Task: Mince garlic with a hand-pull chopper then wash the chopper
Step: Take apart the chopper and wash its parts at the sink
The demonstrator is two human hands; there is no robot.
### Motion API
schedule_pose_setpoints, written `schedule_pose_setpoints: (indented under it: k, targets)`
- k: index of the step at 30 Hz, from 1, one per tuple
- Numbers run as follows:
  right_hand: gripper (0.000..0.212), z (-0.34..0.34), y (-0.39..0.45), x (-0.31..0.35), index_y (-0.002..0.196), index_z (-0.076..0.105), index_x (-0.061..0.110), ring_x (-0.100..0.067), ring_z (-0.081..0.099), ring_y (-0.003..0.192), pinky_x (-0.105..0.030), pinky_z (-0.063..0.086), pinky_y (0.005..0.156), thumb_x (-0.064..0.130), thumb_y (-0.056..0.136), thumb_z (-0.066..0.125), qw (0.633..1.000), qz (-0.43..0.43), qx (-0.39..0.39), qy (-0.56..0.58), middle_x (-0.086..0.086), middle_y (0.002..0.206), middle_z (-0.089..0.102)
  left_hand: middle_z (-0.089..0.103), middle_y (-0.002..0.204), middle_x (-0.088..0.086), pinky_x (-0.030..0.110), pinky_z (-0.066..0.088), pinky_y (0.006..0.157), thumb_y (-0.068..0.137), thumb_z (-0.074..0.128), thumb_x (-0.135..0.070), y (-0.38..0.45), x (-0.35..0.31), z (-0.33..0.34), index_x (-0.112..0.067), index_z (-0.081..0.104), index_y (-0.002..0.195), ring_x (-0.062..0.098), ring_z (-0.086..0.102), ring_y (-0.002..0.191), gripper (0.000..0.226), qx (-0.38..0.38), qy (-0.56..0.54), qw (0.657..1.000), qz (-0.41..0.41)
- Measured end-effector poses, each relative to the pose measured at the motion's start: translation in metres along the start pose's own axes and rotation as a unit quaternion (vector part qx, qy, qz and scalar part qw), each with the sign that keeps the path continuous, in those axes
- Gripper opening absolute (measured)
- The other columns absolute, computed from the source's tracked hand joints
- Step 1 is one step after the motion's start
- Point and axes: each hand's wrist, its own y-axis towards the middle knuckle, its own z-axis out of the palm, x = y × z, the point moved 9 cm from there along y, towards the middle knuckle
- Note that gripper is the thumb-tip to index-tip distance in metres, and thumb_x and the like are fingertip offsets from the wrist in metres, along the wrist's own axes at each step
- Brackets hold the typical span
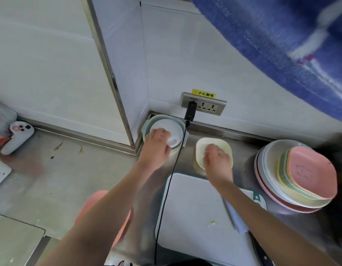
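Phone [17, 136] leans on wall at table's [60, 175] far left edge. Chopper [165, 131] w/ white lid sits in far corner by wall; left hand [156, 148] rests on lid, fingers curled over it. Black cable [172, 177] runs down from socket [203, 103]. Right hand [217, 160] on cream dish [214, 150], grip blurred, can't tell. White cutting board [195, 212] near front edge, knife [241, 225] on it. Plate stack [297, 175] at right edge.

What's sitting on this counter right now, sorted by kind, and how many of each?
Chopper, under the left hand: 1
Cream dish, under the right hand: 1
Cutting board: 1
Knife: 1
Stack of plates: 1
Phone: 1
Total: 6
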Motion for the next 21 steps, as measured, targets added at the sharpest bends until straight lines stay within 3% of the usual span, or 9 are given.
schedule_pose_setpoints:
  k: [1, 3, 5, 9, 13, 17, 19, 21]
  targets:
    - [0.019, -0.003, -0.005, -0.037, 0.109, 0.05, 0.008, -0.036, 0.057, 0.096, -0.041, 0.039, 0.08, 0.015, 0.094, 0.04, 0.995, 0.102, -0.009, -0.002, -0.016, 0.103, 0.061, 0.061, 0.1, 0.011, 0.042, 0.053, 0.075, 0.075, 0.049, -0.014, -0.007, -0.021, 0.005, -0.007, 0.062, 0.098, 0.033, 0.059, 0.094, 0.027, -0.001, -0.002, 0.999, 0.051]
    - [0.028, 0.005, -0.02, -0.096, 0.121, 0.041, 0.005, -0.035, 0.051, 0.111, -0.044, 0.037, 0.091, 0.021, 0.098, 0.038, 0.963, 0.262, 0.061, -0.024, -0.019, 0.119, 0.056, 0.062, 0.097, 0.007, 0.04, 0.052, 0.077, 0.072, 0.055, -0.016, -0.019, -0.057, 0.027, -0.01, 0.063, 0.094, 0.03, 0.06, 0.092, 0.024, 0.052, -0.006, 0.991, 0.122]
    - [0.034, 0.017, -0.028, -0.127, 0.129, 0.033, 0.006, -0.037, 0.045, 0.12, -0.045, 0.032, 0.097, 0.019, 0.099, 0.037, 0.936, 0.317, 0.145, -0.043, -0.021, 0.128, 0.052, 0.063, 0.095, 0.004, 0.036, 0.051, 0.08, 0.065, 0.069, -0.013, -0.031, -0.078, 0.047, -0.012, 0.065, 0.091, 0.027, 0.061, 0.093, 0.027, 0.103, -0.009, 0.984, 0.147]
    - [0.035, 0.03, -0.013, -0.13, 0.125, 0.048, 0.016, -0.033, 0.049, 0.117, -0.044, 0.031, 0.099, 0.017, 0.09, 0.048, 0.921, 0.331, 0.207, -0.006, -0.013, 0.121, 0.059, 0.061, 0.09, 0.005, 0.037, 0.047, 0.081, 0.067, 0.065, -0.006, -0.049, -0.077, 0.06, -0.011, 0.063, 0.088, 0.028, 0.059, 0.092, 0.022, 0.147, -0.02, 0.983, 0.104]
    - [0.027, 0.034, -0.002, -0.093, 0.112, 0.059, 0.026, -0.024, 0.05, 0.117, -0.042, 0.026, 0.102, 0.023, 0.085, 0.059, 0.92, 0.3, 0.248, -0.046, -0.001, 0.109, 0.062, 0.057, 0.11, 0.003, 0.035, 0.032, 0.095, 0.084, 0.05, -0.008, -0.054, -0.055, 0.061, -0.012, 0.059, 0.105, 0.023, 0.048, 0.11, 0.023, 0.184, 0.015, 0.981, 0.056]
    - [0.032, 0.051, 0.005, -0.076, 0.122, 0.051, 0.03, -0.026, 0.044, 0.124, -0.044, 0.03, 0.101, 0.026, 0.091, 0.042, 0.928, 0.252, 0.273, -0.023, -0.001, 0.126, 0.056, 0.056, 0.113, 0.002, 0.034, 0.031, 0.096, 0.087, 0.048, -0.01, -0.051, -0.046, 0.055, -0.013, 0.058, 0.109, 0.022, 0.047, 0.112, 0.025, 0.181, 0.027, 0.982, 0.036]
    - [0.038, 0.046, 0.0, -0.088, 0.13, 0.046, 0.031, -0.027, 0.041, 0.127, -0.045, 0.027, 0.107, 0.024, 0.095, 0.034, 0.93, 0.279, 0.233, 0.047, -0.002, 0.131, 0.052, 0.06, 0.102, 0.005, 0.037, 0.039, 0.089, 0.08, 0.058, -0.006, -0.052, -0.041, 0.045, -0.01, 0.061, 0.099, 0.026, 0.054, 0.102, 0.021, 0.158, 0.026, 0.987, 0.028]
    - [0.041, 0.025, -0.008, -0.099, 0.133, 0.043, 0.026, -0.027, 0.043, 0.123, -0.042, 0.027, 0.102, 0.016, 0.096, 0.032, 0.946, 0.285, 0.131, 0.077, -0.003, 0.127, 0.056, 0.062, 0.086, 0.006, 0.039, 0.049, 0.073, 0.061, 0.073, -0.002, -0.06, -0.028, 0.036, -0.009, 0.063, 0.087, 0.03, 0.061, 0.084, 0.028, 0.121, 0.034, 0.992, 0.01]
